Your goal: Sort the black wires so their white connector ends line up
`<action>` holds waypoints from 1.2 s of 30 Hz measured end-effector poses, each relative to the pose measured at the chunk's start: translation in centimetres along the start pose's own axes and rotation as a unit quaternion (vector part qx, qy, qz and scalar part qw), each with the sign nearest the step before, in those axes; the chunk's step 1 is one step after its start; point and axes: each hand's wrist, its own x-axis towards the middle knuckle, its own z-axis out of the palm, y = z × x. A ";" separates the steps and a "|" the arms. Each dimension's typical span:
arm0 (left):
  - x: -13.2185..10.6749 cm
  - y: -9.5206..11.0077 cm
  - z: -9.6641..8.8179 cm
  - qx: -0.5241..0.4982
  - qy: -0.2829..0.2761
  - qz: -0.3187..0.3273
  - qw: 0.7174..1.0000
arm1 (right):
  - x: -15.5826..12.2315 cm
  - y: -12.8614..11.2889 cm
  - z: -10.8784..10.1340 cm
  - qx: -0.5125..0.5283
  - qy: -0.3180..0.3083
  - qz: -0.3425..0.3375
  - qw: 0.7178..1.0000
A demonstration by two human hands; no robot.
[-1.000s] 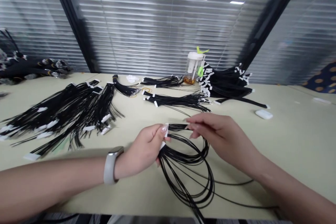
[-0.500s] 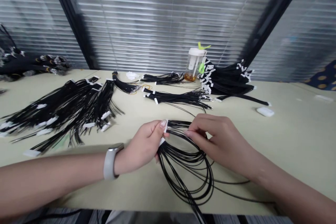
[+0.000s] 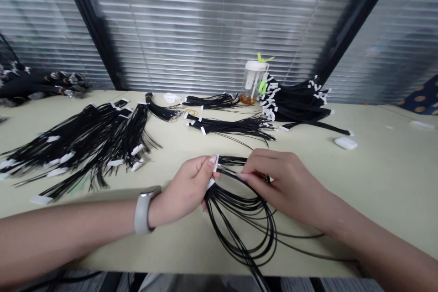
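Observation:
My left hand point(image 3: 191, 178) grips a white connector point(image 3: 215, 163), thumb on top, with black wires running out of it to the right. A second white connector point(image 3: 210, 184) shows just below, by the same hand's fingers. The black wires point(image 3: 270, 237) of this wire harness loop down over the table and curl back up. On the right, my right hand point(image 3: 273, 175) pinches one or more of the wires near the connector, thumb and forefinger together. Its other fingers are curled and partly hidden.
Several black wire bundles with white connectors point(image 3: 116, 163) lie on the table at left. Other bundles point(image 3: 229, 125) lie mid-table, and a pile point(image 3: 297, 105) sits at back right beside a lidded cup point(image 3: 251, 82). A small white case point(image 3: 345, 143) is at right.
My right hand has shifted slightly left along the wires, toward the connector. My left hand keeps its grip on the connector, almost unmoved.

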 end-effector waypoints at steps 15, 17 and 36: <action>-0.2 0.0 -0.2 0.032 -0.068 0.024 0.997 | 0.3 0.8 1.1 -0.052 -0.042 0.015 0.998; 0.0 -0.1 -0.2 0.023 -0.032 0.011 0.999 | 0.2 0.9 0.5 -0.066 -0.019 0.032 0.997; 1.0 -0.4 -0.1 0.033 0.048 -0.008 0.998 | -0.4 -0.9 3.6 0.116 -0.156 0.093 0.976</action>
